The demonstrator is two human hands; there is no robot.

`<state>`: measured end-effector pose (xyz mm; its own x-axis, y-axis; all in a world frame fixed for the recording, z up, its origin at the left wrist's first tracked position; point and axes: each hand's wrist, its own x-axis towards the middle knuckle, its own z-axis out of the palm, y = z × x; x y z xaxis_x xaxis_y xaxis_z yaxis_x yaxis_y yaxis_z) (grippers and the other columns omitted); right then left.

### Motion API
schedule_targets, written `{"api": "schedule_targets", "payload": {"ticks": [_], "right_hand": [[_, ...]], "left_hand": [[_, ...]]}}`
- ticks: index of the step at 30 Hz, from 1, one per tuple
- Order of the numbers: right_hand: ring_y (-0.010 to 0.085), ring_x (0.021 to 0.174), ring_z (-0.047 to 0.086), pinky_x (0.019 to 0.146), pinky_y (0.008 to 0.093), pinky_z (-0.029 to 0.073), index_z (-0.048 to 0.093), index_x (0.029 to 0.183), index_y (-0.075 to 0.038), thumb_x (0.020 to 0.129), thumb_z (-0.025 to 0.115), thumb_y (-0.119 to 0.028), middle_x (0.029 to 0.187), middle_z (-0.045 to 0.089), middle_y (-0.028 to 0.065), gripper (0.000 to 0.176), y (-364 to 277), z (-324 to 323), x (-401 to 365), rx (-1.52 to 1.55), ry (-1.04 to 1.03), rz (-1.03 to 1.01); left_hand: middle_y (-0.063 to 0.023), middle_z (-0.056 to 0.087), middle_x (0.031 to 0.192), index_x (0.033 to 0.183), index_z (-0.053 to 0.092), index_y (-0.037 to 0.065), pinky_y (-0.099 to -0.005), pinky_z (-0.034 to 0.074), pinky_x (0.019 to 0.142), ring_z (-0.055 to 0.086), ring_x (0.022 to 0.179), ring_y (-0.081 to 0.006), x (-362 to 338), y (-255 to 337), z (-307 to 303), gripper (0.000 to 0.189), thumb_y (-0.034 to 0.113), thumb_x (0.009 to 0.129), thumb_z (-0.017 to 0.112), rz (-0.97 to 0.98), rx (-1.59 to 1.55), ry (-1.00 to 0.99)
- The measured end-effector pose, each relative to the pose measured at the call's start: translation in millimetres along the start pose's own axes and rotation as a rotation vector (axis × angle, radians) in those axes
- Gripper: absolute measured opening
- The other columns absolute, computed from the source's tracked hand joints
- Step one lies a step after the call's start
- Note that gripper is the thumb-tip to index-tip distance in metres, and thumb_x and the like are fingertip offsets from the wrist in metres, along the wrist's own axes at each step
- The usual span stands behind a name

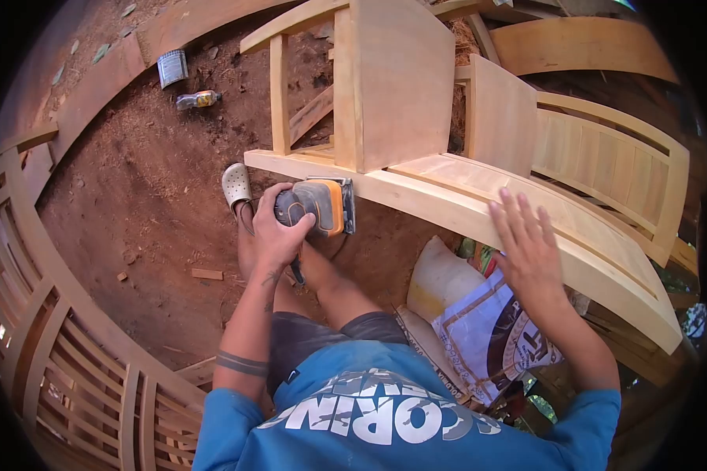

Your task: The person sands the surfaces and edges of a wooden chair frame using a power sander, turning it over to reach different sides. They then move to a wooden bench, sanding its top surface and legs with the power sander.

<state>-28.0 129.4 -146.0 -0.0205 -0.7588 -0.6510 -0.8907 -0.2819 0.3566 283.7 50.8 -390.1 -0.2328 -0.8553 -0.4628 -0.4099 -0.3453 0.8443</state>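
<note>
My left hand (279, 224) is wrapped round the body of an orange and grey power sander (316, 206), whose flat pad faces right, close to the edge of a pale wooden chair frame (448, 192). Its thumb lies over the casing. My right hand (526, 243) rests on the long wooden rail of the same chair, fingers stretched out and slightly apart, holding nothing. A broad wooden seat panel (404, 82) stands up from the frame between and beyond my hands. Whether the pad touches the wood is hard to tell.
A second wooden chair (597, 161) is at the right. Sacks (487, 330) lie below the rail. Slatted wooden furniture (78, 345) curves along the left. A can (172, 68) and a bottle (199, 100) lie on the dirt ground at the upper left.
</note>
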Motion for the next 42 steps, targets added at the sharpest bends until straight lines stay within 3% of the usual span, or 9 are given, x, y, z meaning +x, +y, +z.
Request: {"api": "schedule_targets", "payload": {"ticks": [5,8,11,14,21,30,33,36,42], "right_hand": [[0.0357,0.131,0.051,0.108,0.0467,0.042,0.047,0.139,0.0,0.066,0.086,-0.017,0.142,0.051,0.0207,0.085,77,-33,-84,-0.03,-0.056,0.289],[0.0366,0.114,0.058,0.095,0.0442,0.048,0.053,0.125,0.002,0.064,0.087,-0.017,0.126,0.059,0.02,0.072,77,-30,-79,0.059,-0.179,0.343],[0.0372,0.107,0.06,0.092,0.0437,0.048,0.053,0.12,0.001,0.06,0.087,-0.01,0.119,0.06,0.0191,0.07,76,-27,-80,0.057,-0.077,0.303],[0.0377,0.108,0.06,0.092,0.044,0.048,0.054,0.121,0.001,0.059,0.088,-0.01,0.121,0.06,0.0193,0.072,77,-26,-81,0.053,-0.05,0.283],[0.0383,0.11,0.06,0.093,0.0446,0.049,0.053,0.122,0.002,0.06,0.087,-0.009,0.122,0.06,0.0201,0.072,78,-25,-81,0.044,-0.038,0.267],[0.0392,0.11,0.061,0.093,0.0452,0.05,0.054,0.123,0.003,0.061,0.087,-0.011,0.123,0.061,0.0219,0.071,80,-25,-83,0.031,-0.032,0.245],[0.0394,0.109,0.061,0.093,0.0456,0.05,0.054,0.122,0.003,0.061,0.086,-0.011,0.123,0.061,0.0223,0.07,79,-24,-83,0.043,-0.018,0.25],[0.0395,0.109,0.061,0.092,0.0455,0.05,0.055,0.122,0.004,0.063,0.086,-0.013,0.122,0.061,0.0229,0.069,79,-25,-80,0.048,-0.011,0.239],[0.0401,0.109,0.061,0.093,0.0456,0.05,0.054,0.122,0.003,0.06,0.086,-0.009,0.123,0.061,0.0228,0.071,78,-28,-80,0.065,-0.026,0.253]], "left_hand": [[-0.0174,0.063,0.107,0.12,0.061,0.007,-0.0419,0.053,0.091,0.065,0.099,-0.0327,-3,2,23,0.057,0.019,0.068,0.079,0.09,-0.055,0.002],[-0.0168,0.061,0.106,0.119,0.061,0.007,-0.042,0.053,0.089,0.065,0.097,-0.0335,-23,33,34,0.057,0.018,0.067,0.08,0.219,-0.055,-0.036],[-0.017,0.058,0.11,0.12,0.058,0.005,-0.0395,0.052,0.09,0.063,0.1,-0.033,-50,77,42,0.057,0.012,0.068,0.08,0.304,-0.031,-0.098],[-0.017,0.058,0.11,0.121,0.057,0.005,-0.0392,0.053,0.09,0.064,0.101,-0.0332,-66,93,49,0.059,0.012,0.068,0.08,0.318,-0.076,-0.128],[-0.0179,0.058,0.105,0.118,0.059,0.007,-0.0432,0.052,0.086,0.063,0.096,-0.0351,-27,21,36,0.053,0.016,0.069,0.079,0.005,-0.047,-0.011],[-0.0171,0.059,0.106,0.117,0.061,0.007,-0.0414,0.052,0.089,0.064,0.099,-0.0343,-57,97,52,0.055,0.014,0.067,0.08,0.275,-0.019,-0.047],[-0.0177,0.06,0.105,0.118,0.059,0.006,-0.0416,0.052,0.088,0.064,0.095,-0.0345,-31,68,39,0.054,0.015,0.069,0.079,-0.087,-0.037,-0.012],[-0.0184,0.059,0.105,0.119,0.058,0.006,-0.0419,0.052,0.087,0.064,0.095,-0.035,-20,51,33,0.054,0.015,0.069,0.079,-0.139,-0.026,0.009],[-0.0168,0.058,0.11,0.12,0.057,0.005,-0.0389,0.053,0.091,0.063,0.103,-0.0336,-65,119,56,0.059,0.01,0.066,0.081,0.302,-0.077,-0.108]]}}
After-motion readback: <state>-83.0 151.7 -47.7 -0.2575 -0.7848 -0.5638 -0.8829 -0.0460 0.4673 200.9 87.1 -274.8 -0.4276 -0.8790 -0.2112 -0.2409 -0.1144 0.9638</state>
